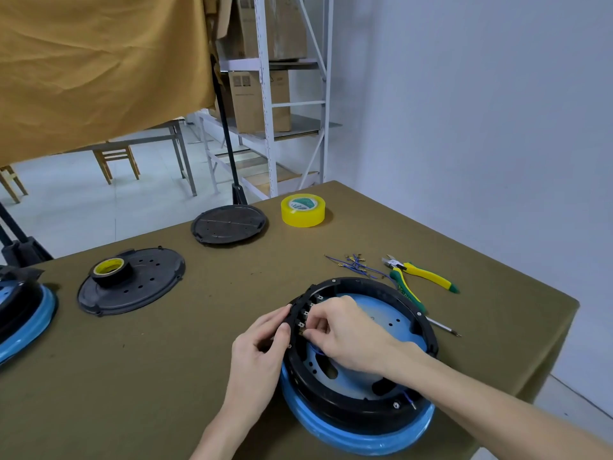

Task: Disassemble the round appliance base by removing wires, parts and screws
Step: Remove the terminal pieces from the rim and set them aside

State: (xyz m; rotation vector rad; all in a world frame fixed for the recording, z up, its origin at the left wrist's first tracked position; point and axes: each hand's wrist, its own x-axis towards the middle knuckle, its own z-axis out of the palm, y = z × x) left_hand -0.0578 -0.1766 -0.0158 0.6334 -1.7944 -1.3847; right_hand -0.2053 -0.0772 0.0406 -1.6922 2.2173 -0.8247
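Head view. Round appliance base [361, 370] sitting at near right edge of worktop [185, 360], open side up: black ring on blue rim, blue inner plate exposed. Left hand [262, 346] gripping outside of black ring on its left wall, thumb curled over the rim, other fingers wrapped behind. Right hand [345, 330] reaching inside ring, fingertips pressed together, pinching at a small terminal [302, 327] on the inner left wall; exactly what is pinched: cannot tell. Short blue wire [408, 398] poking out at ring's near right side.

Loose blue wires [355, 265] piled toward right edge, just beside yellow-green pliers [418, 277]. Screwdriver [444, 327] tip showing right of the base, touching or under the rim, cannot tell. Yellow tape roll [303, 210] near far corner. Black cover plate [229, 224] at far edge. Second black plate [132, 280] toward left edge, small tape roll [110, 270] resting on it. Another blue-rimmed base [23, 313] at left edge, partly cut off.
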